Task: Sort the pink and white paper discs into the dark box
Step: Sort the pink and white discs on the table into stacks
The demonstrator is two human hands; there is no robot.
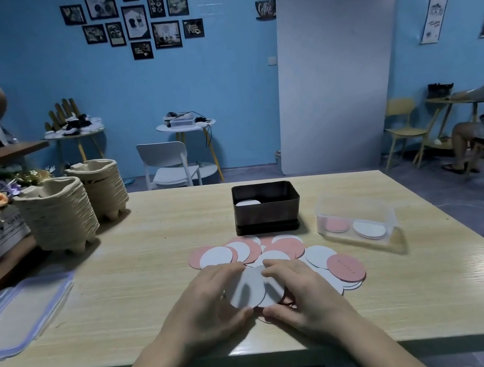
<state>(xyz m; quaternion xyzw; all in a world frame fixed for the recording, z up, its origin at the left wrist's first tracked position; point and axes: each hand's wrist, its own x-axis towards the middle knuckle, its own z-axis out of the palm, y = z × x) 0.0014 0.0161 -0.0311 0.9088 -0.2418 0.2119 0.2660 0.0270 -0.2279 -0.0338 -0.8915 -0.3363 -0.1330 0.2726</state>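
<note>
The pale wooden desk (121,309) fills most of my view. At its far left corner stand two stacks of pulp cup carriers (62,218), side by side. Nearer me on the left, a clear lid (19,311) with a blue rim lies flat on the desk. Off to the right sits a clear tub (360,213), apart from everything else. Inside it are a pink stack (336,225) at the left and a white stack (369,229) at the right.

The dark box (266,214) stands in the middle of the desk, straight beyond my hands and open at the top. A single white disc (247,203) lies inside it at the left end. Just in front of the box spreads the pile of discs (278,248), pink and white overlapping. It runs from near the box's front wall back toward me and out to the right, where one pink disc (345,266) rests on top of white ones.

My left hand (211,306) and right hand (303,296) meet at the near edge of that pile. Between them I hold a fan of white discs (249,289), their faces turned up toward me. The left hand's fingers curl over the fan's top edge and its thumb presses the lower edge. The right hand pinches the same fan from the other side, fingers above and thumb below. The rest of the pile lies just past my fingertips, between the fan and the box.
</note>
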